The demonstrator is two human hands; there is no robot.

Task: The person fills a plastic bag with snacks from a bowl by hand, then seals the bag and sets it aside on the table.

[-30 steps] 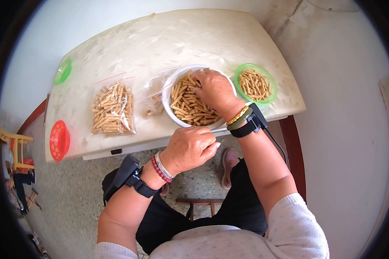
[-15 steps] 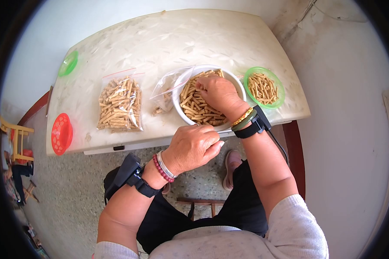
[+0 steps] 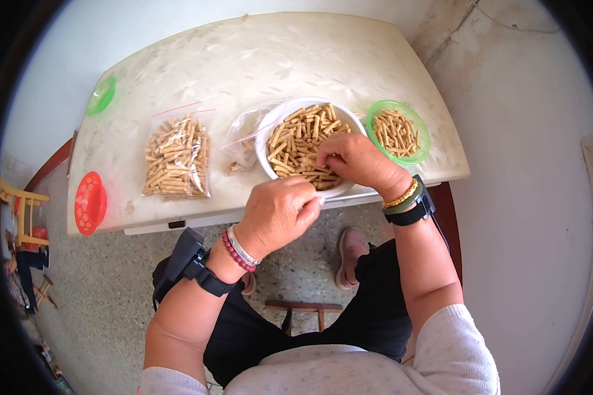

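Observation:
A white bowl (image 3: 265,146) full of short tan sticks stands near the table's front edge. Over its lower right part is my right hand (image 3: 359,162), fingers pinched on what looks like a tan stick. My left hand (image 3: 277,212) is closed in front of the bowl's lower left rim; what its fingers hold, if anything, is hidden. To the left of the bowl lies a clear bag (image 3: 242,141) with a few sticks in it. Farther left is a filled clear bag (image 3: 177,158) of sticks. A green basket (image 3: 396,131) with more sticks sits right of the bowl.
The pale table (image 3: 244,59) has a red basket (image 3: 91,203) at its front left corner and another green basket (image 3: 101,95) behind it. A wall rises close on the right. Beneath the table edge are my legs and a wooden stool (image 3: 303,307).
My right hand has moved from the middle of the bowl toward its lower right rim. My left hand has shifted slightly left and stays closed. The view has moved a little.

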